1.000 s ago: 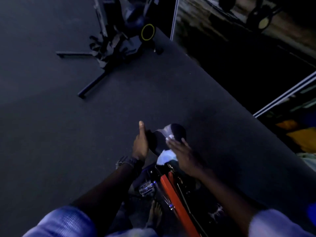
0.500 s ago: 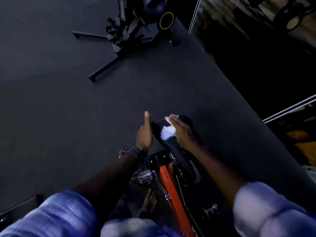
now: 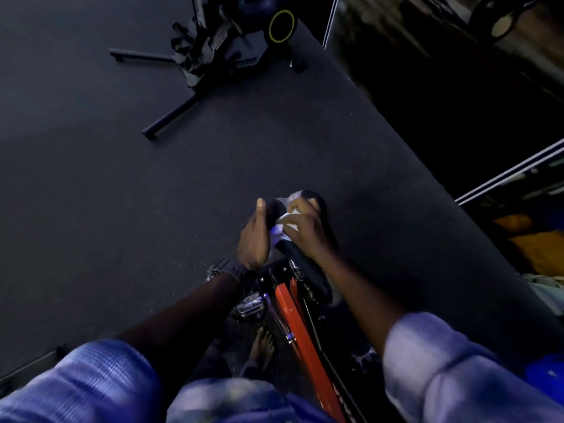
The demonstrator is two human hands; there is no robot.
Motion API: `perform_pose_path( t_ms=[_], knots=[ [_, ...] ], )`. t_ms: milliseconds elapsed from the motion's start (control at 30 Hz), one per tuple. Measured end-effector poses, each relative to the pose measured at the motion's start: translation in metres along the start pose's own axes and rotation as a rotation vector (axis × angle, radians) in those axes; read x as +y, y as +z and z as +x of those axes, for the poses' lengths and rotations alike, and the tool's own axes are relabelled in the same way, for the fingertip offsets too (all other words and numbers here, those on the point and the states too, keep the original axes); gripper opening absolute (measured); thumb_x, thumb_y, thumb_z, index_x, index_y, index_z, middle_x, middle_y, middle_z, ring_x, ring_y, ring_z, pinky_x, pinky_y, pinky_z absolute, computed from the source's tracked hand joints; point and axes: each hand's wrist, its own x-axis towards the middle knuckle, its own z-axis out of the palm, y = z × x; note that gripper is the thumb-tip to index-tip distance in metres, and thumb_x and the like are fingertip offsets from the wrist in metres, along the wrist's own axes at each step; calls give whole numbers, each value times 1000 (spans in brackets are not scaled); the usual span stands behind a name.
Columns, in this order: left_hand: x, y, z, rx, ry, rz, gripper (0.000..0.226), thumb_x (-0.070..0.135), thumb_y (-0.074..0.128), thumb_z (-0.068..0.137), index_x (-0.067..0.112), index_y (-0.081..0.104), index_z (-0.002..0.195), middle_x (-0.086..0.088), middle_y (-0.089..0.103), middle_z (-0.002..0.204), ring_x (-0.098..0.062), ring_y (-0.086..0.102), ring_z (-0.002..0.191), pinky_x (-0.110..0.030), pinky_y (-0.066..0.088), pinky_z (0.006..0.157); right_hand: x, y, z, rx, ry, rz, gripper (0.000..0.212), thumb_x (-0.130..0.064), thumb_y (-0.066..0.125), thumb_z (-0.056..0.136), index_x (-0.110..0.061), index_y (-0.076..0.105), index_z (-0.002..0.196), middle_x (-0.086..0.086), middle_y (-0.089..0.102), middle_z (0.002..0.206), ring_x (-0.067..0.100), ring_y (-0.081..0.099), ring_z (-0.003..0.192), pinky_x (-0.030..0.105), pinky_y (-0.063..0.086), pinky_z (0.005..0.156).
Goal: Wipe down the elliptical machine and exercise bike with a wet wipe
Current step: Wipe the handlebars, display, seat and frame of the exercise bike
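Pressing wet wipe [image 3: 288, 215] on saddle [image 3: 308, 257], right hand [image 3: 305, 230] clutching, left hand [image 3: 254, 239] gripping saddle's edge.

The right hand [image 3: 305, 230] presses a white wet wipe [image 3: 288, 219] onto the black bike saddle [image 3: 314, 199], while the left hand [image 3: 253, 239] grips the saddle's left side, thumb up. An orange frame [image 3: 305, 337] runs below.

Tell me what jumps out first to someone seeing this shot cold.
At lower centre, the right hand presses a white wet wipe onto the black bike saddle, which the left hand grips by its side, thumb up. Just below runs the bright orange bike frame. At top centre, another dark machine stands on the floor, marked by a yellow ring.
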Motion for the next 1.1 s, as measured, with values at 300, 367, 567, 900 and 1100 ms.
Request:
perform_pose_path(
  t_ms=[300,367,567,900,1100],
  knots=[
    [-9,11,-23,45,90,137,69,61,22,106,18,41,155,1,34,164,-13,27,152,-34,17,127,11,-54,-141,-160,-87,79,20,-8,59,75,-11,78,80,2,70,91,13,54,91,24,44,81],
    [-10,15,-27,44,100,172,63,53,23,108,16,39,156,0,30,166,-11,22,154,-30,14,126,11,-53,-138,-135,-47,89,26,-10,55,76,-9,79,85,4,72,93,14,56,91,21,45,82],
    [-16,31,-35,49,129,204,59,50,26,110,15,46,152,0,36,163,-9,24,153,-35,17,127,3,-26,-86,-115,288,102,39,-17,43,93,6,71,109,21,67,120,25,63,112,6,38,96],
    [-16,33,-32,99,152,215,95,77,16,87,14,53,147,-3,47,157,-14,37,148,-42,26,124,-7,-21,-116,22,478,126,44,-20,40,102,1,50,139,19,53,141,31,51,131,27,33,113],
    [-10,27,-32,109,148,272,101,82,12,82,16,58,143,-4,53,153,-17,44,144,-43,29,123,-17,-12,-125,-1,637,174,77,-61,34,97,-2,40,147,22,54,138,32,53,127,28,35,105]
  ],
)
